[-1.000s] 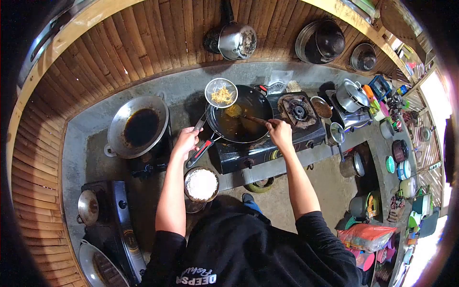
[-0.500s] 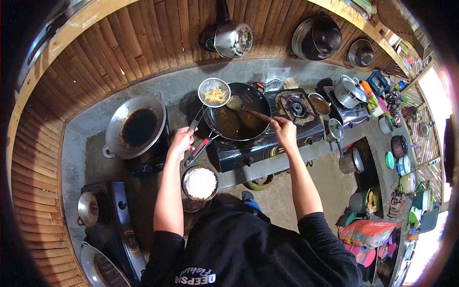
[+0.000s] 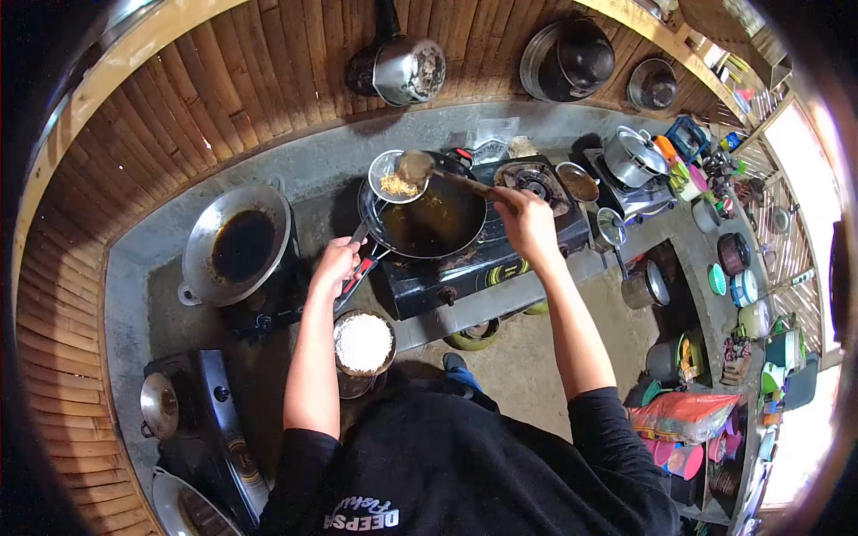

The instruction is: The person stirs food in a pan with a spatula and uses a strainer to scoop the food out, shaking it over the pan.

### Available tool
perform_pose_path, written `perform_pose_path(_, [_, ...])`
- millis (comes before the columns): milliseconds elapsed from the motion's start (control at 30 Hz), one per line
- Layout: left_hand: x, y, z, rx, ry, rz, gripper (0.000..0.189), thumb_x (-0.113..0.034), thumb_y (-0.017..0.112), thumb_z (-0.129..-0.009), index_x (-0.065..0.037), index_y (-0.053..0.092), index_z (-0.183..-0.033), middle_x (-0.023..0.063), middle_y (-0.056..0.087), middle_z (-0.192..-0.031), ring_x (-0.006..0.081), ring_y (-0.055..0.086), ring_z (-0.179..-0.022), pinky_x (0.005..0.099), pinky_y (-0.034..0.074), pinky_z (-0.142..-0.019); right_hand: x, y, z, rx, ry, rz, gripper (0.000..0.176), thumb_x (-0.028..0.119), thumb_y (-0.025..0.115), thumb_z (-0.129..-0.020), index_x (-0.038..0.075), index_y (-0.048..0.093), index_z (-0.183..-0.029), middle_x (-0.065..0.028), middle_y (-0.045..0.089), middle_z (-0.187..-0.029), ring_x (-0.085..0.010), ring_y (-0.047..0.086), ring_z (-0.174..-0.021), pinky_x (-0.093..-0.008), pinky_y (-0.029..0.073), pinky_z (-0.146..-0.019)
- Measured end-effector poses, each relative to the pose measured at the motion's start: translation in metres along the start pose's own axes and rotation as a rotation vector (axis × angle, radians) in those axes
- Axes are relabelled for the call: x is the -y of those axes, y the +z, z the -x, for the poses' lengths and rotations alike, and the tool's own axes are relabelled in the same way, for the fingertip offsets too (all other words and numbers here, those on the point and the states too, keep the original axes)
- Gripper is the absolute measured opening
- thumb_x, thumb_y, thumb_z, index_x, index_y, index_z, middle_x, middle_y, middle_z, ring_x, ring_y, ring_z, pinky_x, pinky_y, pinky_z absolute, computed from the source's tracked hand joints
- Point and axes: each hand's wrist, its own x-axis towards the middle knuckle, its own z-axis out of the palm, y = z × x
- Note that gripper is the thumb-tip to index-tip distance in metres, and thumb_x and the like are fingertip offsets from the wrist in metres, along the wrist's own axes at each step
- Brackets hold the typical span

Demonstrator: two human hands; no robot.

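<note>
My left hand (image 3: 336, 264) is closed round the handle of a strainer (image 3: 386, 165), which hangs over the left side of the frying pan. Golden-brown fried bits (image 3: 399, 186) lie in its mesh. My right hand (image 3: 525, 221) grips the wooden handle of a ladle (image 3: 415, 167), its bowl raised at the strainer's right rim. Below them the black frying pan (image 3: 474, 234) holds brown oil with a few bits floating in it, and sits on the gas stove (image 3: 416, 295). The pan's red-and-black handle (image 3: 357, 276) passes close by my left hand.
At left, a large wok (image 3: 198, 263) with dark liquid stands on another burner. A bowl of white food (image 3: 364, 344) is near my body. To the right are a bare burner (image 3: 534, 185), a bowl of brown food (image 3: 578, 182), a second strainer (image 3: 611, 227) and a lidded pot (image 3: 635, 159).
My right hand has lifted the ladle out of the pan's oil and up to the strainer's edge. The strainer stays over the pan in my left hand. The camera view has shifted slightly.
</note>
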Motion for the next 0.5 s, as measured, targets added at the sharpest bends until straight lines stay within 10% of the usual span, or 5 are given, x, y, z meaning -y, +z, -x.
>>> perform_pose_path(233, [-0.004, 0.002, 0.003, -0.002, -0.018, -0.022, 0.022, -0.019, 0.044, -0.1, -0.006, 0.058, -0.111, -0.0042, 0.04, -0.056, 0.008, 0.034, -0.042, 0.0287, 0.041, -0.047, 0.004, -0.001, 0.011, -0.02, -0.136, 0.193, 0.027, 0.012, 0.069, -0.082, 0.011, 0.069, -0.109, -0.0127, 0.056, -0.076, -0.033, 0.059, -0.071, -0.0415, 0.049, -0.064])
perform_pose_path(500, [-0.006, -0.008, 0.006, -0.031, -0.002, -0.022, 0.023, -0.019, 0.043, -0.1, -0.008, 0.058, -0.114, -0.0043, 0.04, -0.058, 0.0078, 0.036, -0.045, 0.0295, 0.041, -0.049, -0.008, -0.015, 0.008, -0.058, 0.19, -0.019, 0.023, 0.019, 0.067, -0.086, 0.004, 0.07, -0.104, -0.0194, 0.069, -0.089, -0.036, 0.068, -0.082, -0.0404, 0.053, -0.073])
